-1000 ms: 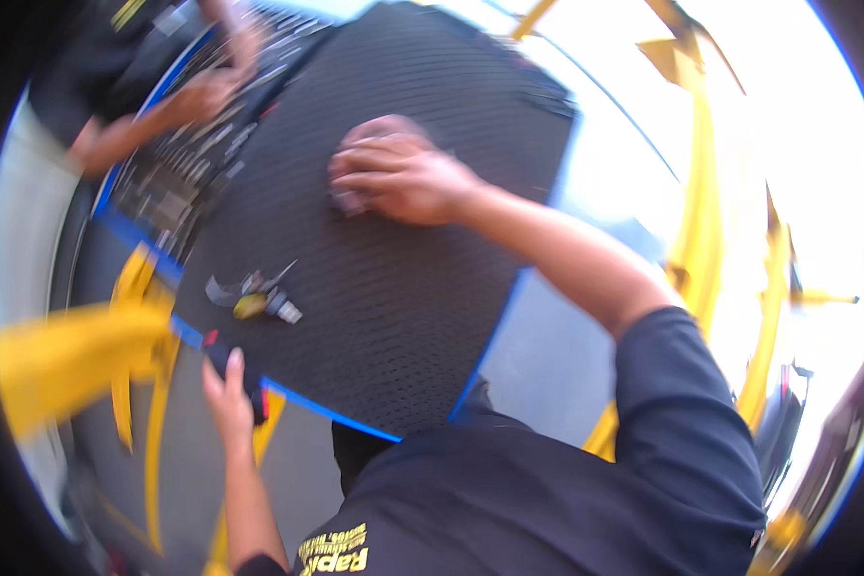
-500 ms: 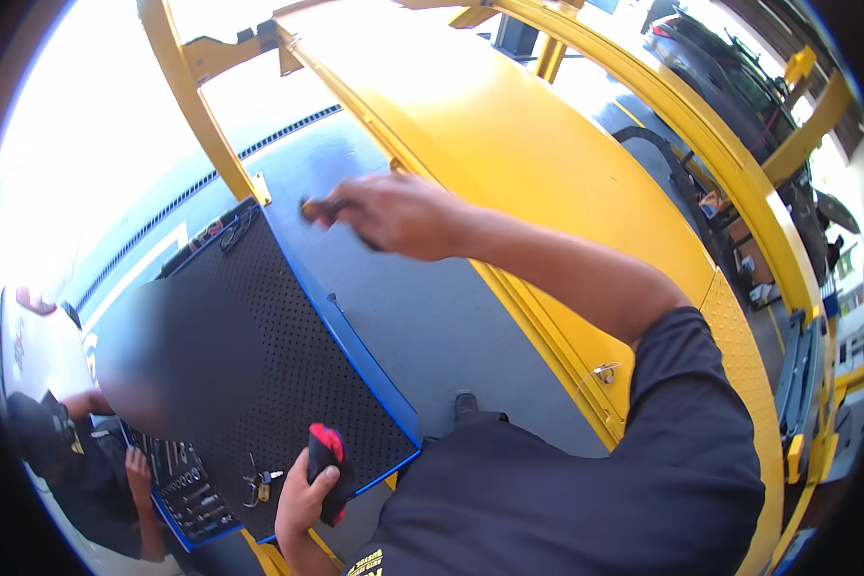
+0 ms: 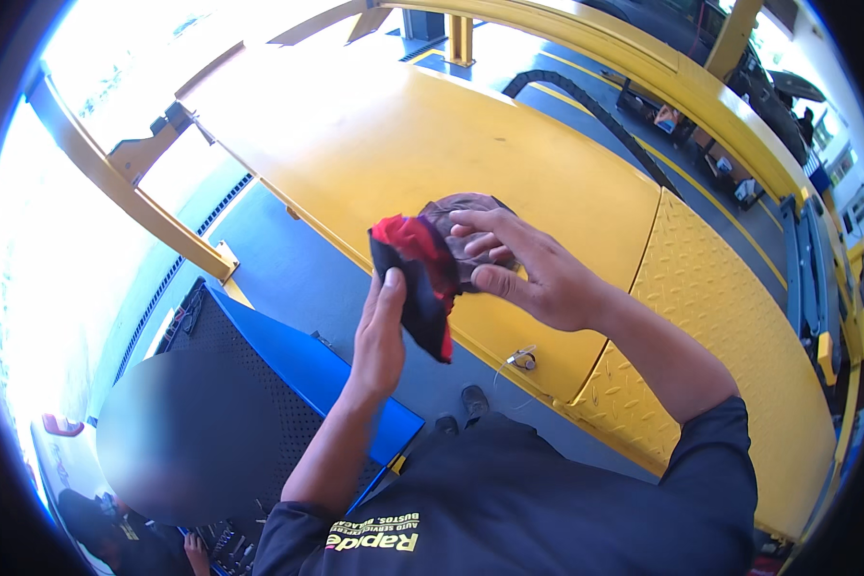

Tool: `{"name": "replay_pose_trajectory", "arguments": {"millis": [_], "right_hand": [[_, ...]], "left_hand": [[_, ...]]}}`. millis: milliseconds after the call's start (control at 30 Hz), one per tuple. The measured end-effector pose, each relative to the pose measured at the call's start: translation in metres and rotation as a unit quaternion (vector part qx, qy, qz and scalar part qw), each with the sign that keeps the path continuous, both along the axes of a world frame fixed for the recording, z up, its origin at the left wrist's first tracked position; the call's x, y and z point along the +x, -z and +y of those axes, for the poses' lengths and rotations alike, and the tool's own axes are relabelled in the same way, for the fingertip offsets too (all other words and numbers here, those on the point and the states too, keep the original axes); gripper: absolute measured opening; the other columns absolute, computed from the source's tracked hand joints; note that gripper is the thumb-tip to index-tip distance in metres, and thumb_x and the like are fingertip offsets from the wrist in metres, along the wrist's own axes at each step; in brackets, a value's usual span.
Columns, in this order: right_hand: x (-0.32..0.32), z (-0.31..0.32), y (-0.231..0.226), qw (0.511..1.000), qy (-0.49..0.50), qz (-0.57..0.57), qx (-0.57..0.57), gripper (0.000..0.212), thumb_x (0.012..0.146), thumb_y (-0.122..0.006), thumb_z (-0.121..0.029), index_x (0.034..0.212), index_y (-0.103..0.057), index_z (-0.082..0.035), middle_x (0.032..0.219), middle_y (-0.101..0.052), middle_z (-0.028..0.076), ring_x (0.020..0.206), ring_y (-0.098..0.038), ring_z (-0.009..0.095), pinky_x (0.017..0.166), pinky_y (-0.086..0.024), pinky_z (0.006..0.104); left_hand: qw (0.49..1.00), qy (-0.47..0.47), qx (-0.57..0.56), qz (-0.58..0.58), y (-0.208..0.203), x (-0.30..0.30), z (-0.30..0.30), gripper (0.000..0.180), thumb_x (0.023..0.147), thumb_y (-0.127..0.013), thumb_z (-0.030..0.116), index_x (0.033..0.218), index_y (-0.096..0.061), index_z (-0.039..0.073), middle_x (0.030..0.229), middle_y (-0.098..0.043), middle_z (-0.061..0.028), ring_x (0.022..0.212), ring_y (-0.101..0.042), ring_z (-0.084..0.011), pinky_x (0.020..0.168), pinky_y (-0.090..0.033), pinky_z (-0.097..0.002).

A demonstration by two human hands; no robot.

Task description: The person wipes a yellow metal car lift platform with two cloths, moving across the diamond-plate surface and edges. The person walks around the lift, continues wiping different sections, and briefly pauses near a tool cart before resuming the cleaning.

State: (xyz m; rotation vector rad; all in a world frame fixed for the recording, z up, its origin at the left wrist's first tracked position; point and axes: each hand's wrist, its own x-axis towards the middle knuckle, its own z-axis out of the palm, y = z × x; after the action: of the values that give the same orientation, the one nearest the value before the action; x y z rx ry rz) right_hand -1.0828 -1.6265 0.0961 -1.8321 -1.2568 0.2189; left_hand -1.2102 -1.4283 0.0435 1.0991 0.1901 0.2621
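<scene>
A black-and-red cloth item (image 3: 419,288) is held up above the near edge of a yellow platform (image 3: 595,230); from this item the clock directions are taken. At 7 o'clock it is pinched by the left hand (image 3: 379,336), with the thumb laid on the near face and the fingers mostly hidden behind. Between 1 and 2 o'clock a crumpled brown item (image 3: 466,235) is seen just beside it. At 3 o'clock the right hand (image 3: 547,278) is held with fingers spread before the brown item; whether this is touched cannot be told. At 4 o'clock a small metal fitting (image 3: 521,359) is seen on the platform. At 8 o'clock a blue cart (image 3: 293,350) is placed, topped with a perforated black mat (image 3: 293,427).
</scene>
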Motion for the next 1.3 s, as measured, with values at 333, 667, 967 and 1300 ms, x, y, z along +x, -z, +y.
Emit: {"name": "replay_pose_trajectory", "arguments": {"millis": [333, 667, 967, 1300], "right_hand": [[-0.074, -0.143, -0.001, 0.884, 0.407, 0.199, 0.111, 0.045, 0.093, -0.063, -0.004, 0.137, -0.056, 0.002, 0.114, -0.071, 0.007, 0.103, -0.068, 0.014, 0.088, -0.056, 0.0299], [-0.212, -0.286, 0.009, 0.765, 0.557, 0.221, 0.235, 0.050, 0.097, -0.061, -0.010, 0.145, -0.052, 0.003, 0.135, -0.065, 0.014, 0.121, -0.065, 0.025, 0.109, -0.049, 0.0414], [-0.308, -0.309, 0.065, 0.665, 0.477, 0.293, 0.494, 0.057, 0.096, -0.064, -0.040, 0.138, -0.056, -0.002, 0.126, -0.066, 0.014, 0.109, -0.068, 0.028, 0.095, -0.056, 0.0411], [-0.246, -0.267, 0.067, 0.708, 0.398, 0.321, 0.487, 0.055, 0.097, -0.063, -0.042, 0.133, -0.060, -0.001, 0.120, -0.070, 0.014, 0.104, -0.069, 0.029, 0.094, -0.056, 0.0424]], "left_hand": [[0.758, 0.120, 0.624, -0.146, 0.004, 0.078, -0.060, 0.077, 0.109, -0.039, 0.060, 0.165, -0.035, 0.008, 0.175, -0.020, -0.0181, 0.162, -0.008, -0.0438, 0.129, -0.011, -0.0592], [0.660, 0.166, 0.728, -0.082, 0.047, 0.125, 0.029, 0.060, 0.110, -0.043, 0.043, 0.161, -0.045, 0.011, 0.171, -0.038, -0.0059, 0.157, -0.033, -0.0299, 0.129, -0.023, -0.0462], [0.517, -0.012, 0.851, 0.088, 0.067, 0.215, 0.165, 0.060, 0.112, -0.035, 0.039, 0.164, -0.038, 0.010, 0.174, -0.030, -0.0076, 0.162, -0.022, -0.0302, 0.132, -0.014, -0.0478], [0.580, 0.351, 0.610, -0.410, 0.069, 0.103, -0.193, 0.053, 0.106, -0.053, 0.045, 0.153, -0.058, 0.021, 0.167, -0.045, -0.0043, 0.158, -0.032, -0.0299, 0.130, -0.017, -0.0528]]}}
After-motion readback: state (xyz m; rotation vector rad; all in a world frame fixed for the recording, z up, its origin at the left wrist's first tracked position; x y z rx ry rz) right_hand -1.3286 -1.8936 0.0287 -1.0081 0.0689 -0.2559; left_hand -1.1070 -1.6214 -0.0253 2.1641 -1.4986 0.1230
